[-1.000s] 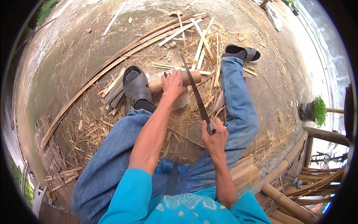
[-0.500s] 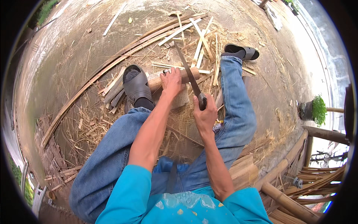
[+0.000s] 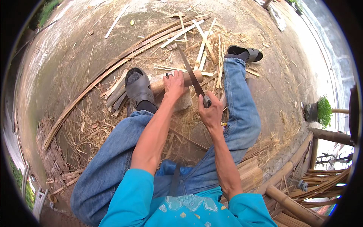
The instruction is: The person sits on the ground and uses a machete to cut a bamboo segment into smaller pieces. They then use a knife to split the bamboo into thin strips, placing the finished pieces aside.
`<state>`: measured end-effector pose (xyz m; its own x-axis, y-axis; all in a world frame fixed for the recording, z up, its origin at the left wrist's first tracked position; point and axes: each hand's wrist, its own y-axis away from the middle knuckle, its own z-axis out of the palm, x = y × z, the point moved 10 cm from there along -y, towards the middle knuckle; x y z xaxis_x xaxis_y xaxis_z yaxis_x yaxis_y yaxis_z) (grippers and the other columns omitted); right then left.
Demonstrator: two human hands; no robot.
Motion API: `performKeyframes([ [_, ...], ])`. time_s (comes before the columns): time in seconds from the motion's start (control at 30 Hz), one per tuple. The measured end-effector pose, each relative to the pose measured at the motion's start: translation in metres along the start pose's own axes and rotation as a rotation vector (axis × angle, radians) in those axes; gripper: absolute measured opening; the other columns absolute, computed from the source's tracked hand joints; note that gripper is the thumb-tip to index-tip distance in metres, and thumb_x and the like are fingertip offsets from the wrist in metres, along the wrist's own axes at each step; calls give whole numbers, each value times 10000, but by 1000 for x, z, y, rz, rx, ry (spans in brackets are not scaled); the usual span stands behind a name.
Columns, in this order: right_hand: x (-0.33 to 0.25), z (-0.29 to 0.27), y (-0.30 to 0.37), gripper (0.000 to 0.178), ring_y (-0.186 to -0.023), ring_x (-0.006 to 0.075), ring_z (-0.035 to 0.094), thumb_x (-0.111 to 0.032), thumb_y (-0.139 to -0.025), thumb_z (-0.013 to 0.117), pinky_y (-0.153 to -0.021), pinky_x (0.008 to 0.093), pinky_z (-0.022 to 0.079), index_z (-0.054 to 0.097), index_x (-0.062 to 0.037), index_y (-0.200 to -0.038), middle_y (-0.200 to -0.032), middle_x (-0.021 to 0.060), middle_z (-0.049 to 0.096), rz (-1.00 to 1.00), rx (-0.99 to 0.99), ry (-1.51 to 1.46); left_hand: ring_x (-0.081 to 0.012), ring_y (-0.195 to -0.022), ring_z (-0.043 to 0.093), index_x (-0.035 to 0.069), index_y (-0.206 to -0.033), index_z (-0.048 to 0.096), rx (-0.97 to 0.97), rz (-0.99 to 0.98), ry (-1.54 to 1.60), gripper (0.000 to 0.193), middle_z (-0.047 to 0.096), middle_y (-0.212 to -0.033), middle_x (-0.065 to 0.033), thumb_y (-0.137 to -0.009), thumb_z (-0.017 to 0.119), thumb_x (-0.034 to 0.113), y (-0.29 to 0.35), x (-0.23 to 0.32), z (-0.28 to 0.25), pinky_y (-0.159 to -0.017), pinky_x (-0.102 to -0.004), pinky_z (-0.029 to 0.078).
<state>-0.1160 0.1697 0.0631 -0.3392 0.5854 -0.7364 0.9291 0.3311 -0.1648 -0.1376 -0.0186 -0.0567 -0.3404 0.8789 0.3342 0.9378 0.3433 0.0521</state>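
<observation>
your left hand (image 3: 175,84) wraps its fingers over the bamboo piece (image 3: 172,81); your right hand (image 3: 210,110) grips the knife (image 3: 191,75), blade resting against it just beside those fingers.

Soft, even daylight fills the scene, bright without harsh sun. Shadows are faint and short: a dim patch lies under the legs (image 3: 113,162) and beside the left sandal (image 3: 139,87). The ground (image 3: 75,56) is pale and slightly washed out toward the top, and the upper right edge is close to overexposed. The knife blade (image 3: 191,75) shows a dull sheen, no glare. The centre is sharp, with straw strands distinct. Fisheye distortion bends the long bamboo strips (image 3: 113,64) into curves, and detail smears toward the rim, where a black circular border closes the view.
</observation>
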Motion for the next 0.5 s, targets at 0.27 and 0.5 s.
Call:
performKeyframes([
  [0.27,-8,-69,106,266,-617,310,524,-128,-935,706,-591,414,424,512,-15,-794,-725,138,509,50,38,40,-405,-1069,619,45,-1305,472,-27,49,52,834,561,-1240,-150,-672,931,334,4,-2,13,-929,-622,398],
  [0.5,-9,5,-3,242,-708,387,576,-188,-945,690,-650,475,448,542,-14,-866,-790,185,569,14,105,19,-376,-1096,635,56,-1305,487,23,22,-35,798,558,-1253,-139,-689,911,332,9,6,5,-939,-601,397],
])
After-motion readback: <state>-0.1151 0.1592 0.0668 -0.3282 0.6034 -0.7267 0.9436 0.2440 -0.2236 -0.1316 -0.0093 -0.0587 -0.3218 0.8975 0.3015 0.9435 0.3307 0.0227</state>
